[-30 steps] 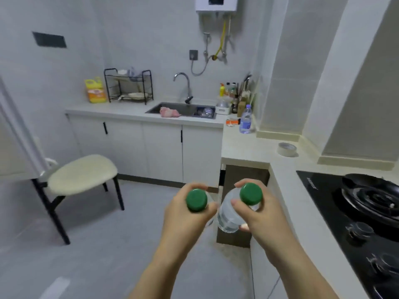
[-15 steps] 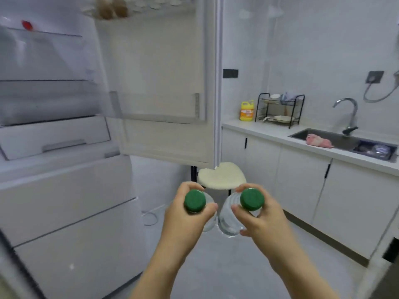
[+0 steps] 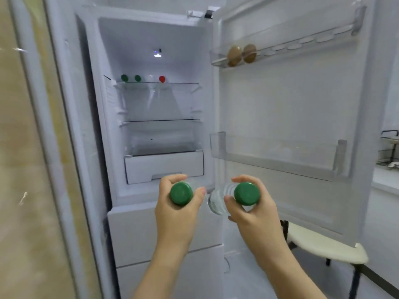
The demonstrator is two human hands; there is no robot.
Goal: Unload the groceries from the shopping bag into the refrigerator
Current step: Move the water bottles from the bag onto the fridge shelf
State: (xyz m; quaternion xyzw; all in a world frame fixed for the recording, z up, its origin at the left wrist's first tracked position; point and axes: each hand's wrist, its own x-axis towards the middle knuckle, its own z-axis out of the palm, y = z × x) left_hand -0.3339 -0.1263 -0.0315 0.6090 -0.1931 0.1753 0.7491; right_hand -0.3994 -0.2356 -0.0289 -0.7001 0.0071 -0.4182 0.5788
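Two bottles with green caps are held up in front of the open refrigerator (image 3: 151,39). The left bottle (image 3: 181,193) is gripped by the left hand (image 3: 176,212). The fingers are curled round the neck just under the cap, and most of the clear body is hidden by the hand. The right bottle (image 3: 217,201) is gripped the same way by the right hand (image 3: 254,214), and its clear body can be seen poking out toward the other hand. The bottles are held side by side, close together and low down. It cannot be told if they touch.

Inside, four bottle tops are lined up at the back of the top glass shelf (image 3: 183,83). Two green tops (image 3: 124,77) are at the left, then a white top (image 3: 150,77), then a red top (image 3: 162,79). A second glass shelf (image 3: 160,120) is seen below, and a white drawer (image 3: 164,167) under that, just behind the hands.

The door (image 3: 291,104) is swung open to the right. Two brown eggs (image 3: 235,55) are kept at the left end of its upper rack (image 3: 302,43). A clear bin (image 3: 278,156) is fixed lower on the door.

A stool with a cream seat (image 3: 323,247) is seen under the door. A black wire rack (image 3: 389,147) is cut off by the right edge. A blurry beige wall (image 3: 21,169) is seen at the left.
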